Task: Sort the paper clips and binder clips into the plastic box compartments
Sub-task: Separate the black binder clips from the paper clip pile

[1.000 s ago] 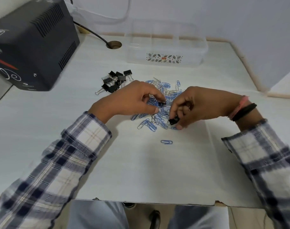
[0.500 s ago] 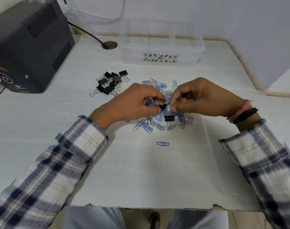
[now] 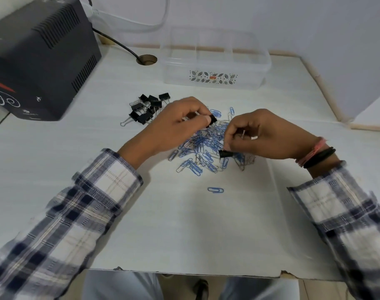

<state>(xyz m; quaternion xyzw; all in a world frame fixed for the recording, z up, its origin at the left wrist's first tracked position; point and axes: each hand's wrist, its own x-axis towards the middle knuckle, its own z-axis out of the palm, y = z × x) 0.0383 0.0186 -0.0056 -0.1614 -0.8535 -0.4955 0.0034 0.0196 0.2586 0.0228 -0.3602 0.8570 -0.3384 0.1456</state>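
Head view: left hand [image 3: 176,122] pinches black binder clip [image 3: 212,120] above blue paper clips [image 3: 204,146].

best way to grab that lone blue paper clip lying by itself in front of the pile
The lone paper clip lies flat on the table, long axis left to right, apart from the pile. Probably best: come straight down and pinch across its narrow width, near and far long sides, since nothing crowds it.
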